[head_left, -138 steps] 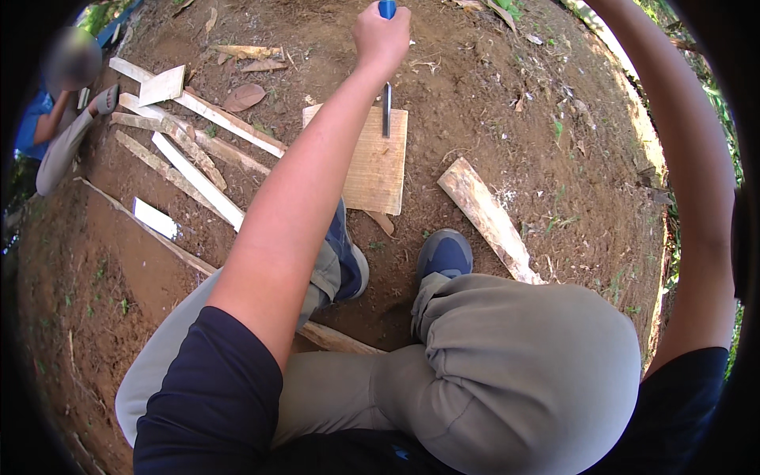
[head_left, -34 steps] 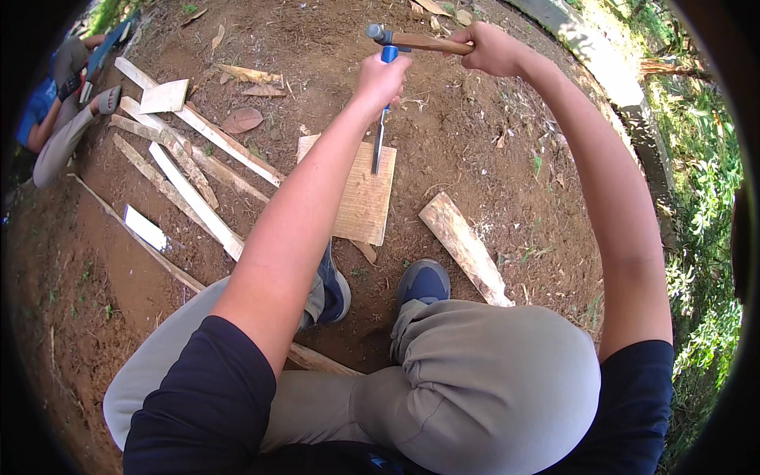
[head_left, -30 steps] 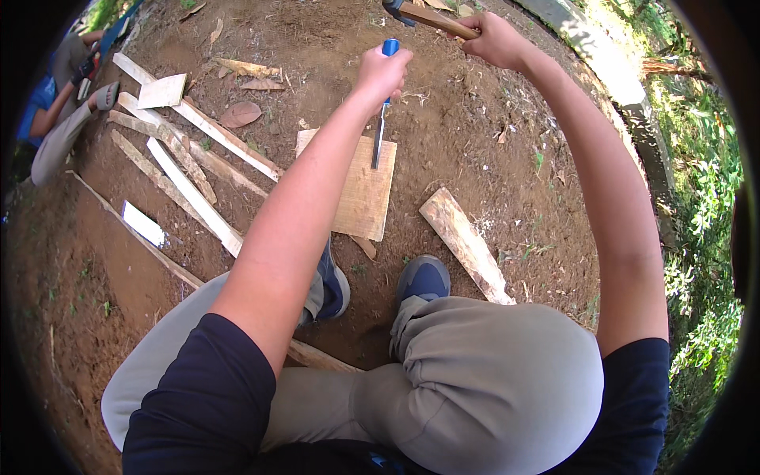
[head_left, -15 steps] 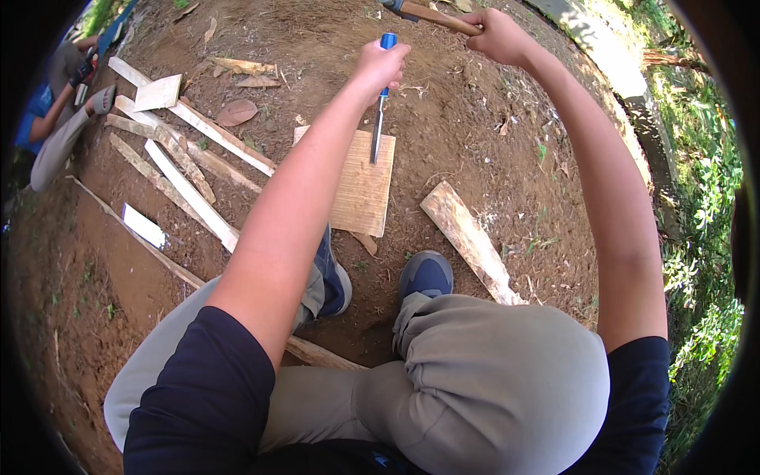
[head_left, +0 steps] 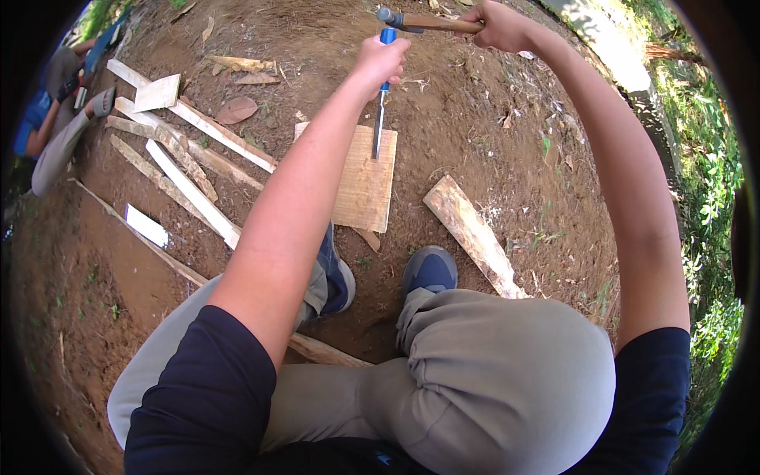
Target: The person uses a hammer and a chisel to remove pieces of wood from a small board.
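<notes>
Wrapped round the blue handle of a chisel [head_left: 378,125], my left hand [head_left: 377,65] is closed. The blade slants down onto a light square wooden board [head_left: 362,194], its tip meeting the upper right part of that surface. A wooden-handled hammer [head_left: 439,24] is gripped near the end by my right hand [head_left: 500,27]. Its metal head is right at the top of the chisel handle; whether the two touch I cannot tell. The board lies on the soil just beyond my shoes [head_left: 429,269].
Several wooden strips [head_left: 194,194] lie in a loose pile on the left, with a small square board [head_left: 157,93] on top. A rough plank [head_left: 473,237] rests to the right of the board. Another person [head_left: 59,127] sits at the far left. Greenery [head_left: 708,269] borders the right.
The hammer has come down, so its head now shows at the top of the chisel. My left hand keeps the chisel at nearly the same spot on the board.
</notes>
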Demonstrator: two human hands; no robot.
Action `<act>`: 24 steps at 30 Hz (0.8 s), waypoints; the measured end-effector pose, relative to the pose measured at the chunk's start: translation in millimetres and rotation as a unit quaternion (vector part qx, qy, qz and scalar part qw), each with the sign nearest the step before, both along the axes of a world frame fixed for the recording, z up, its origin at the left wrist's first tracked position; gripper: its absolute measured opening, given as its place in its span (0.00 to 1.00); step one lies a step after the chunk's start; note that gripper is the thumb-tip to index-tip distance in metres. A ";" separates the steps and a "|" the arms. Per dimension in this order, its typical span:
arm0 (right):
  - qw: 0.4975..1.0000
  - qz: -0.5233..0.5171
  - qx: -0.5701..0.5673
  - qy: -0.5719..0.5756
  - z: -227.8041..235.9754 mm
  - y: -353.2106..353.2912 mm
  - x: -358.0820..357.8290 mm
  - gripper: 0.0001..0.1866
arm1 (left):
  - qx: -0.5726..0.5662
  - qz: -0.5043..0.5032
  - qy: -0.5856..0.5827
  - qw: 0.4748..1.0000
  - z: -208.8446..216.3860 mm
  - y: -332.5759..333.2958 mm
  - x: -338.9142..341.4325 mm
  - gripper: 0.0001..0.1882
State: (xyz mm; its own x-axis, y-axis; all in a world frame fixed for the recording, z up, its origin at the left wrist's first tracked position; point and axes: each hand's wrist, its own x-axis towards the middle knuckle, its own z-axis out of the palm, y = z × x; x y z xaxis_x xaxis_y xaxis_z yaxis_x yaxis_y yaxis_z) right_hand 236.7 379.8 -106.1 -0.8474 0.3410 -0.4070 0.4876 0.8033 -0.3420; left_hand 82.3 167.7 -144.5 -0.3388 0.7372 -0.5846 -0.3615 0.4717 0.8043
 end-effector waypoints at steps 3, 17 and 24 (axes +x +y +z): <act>0.982 -0.119 -0.088 0.117 -13.3 -9.6 2.3 0.15 | -0.007 0.009 0.001 1.000 -3.7 -2.7 -3.9 0.10; 0.975 -0.115 -0.096 0.166 -20.3 9.1 5.7 0.15 | -0.002 0.001 0.000 1.000 -3.4 -1.0 0.7 0.12; 0.988 -0.101 -0.088 0.080 -5.6 2.2 -5.2 0.14 | -0.003 0.001 0.008 1.000 -2.0 -0.7 1.2 0.12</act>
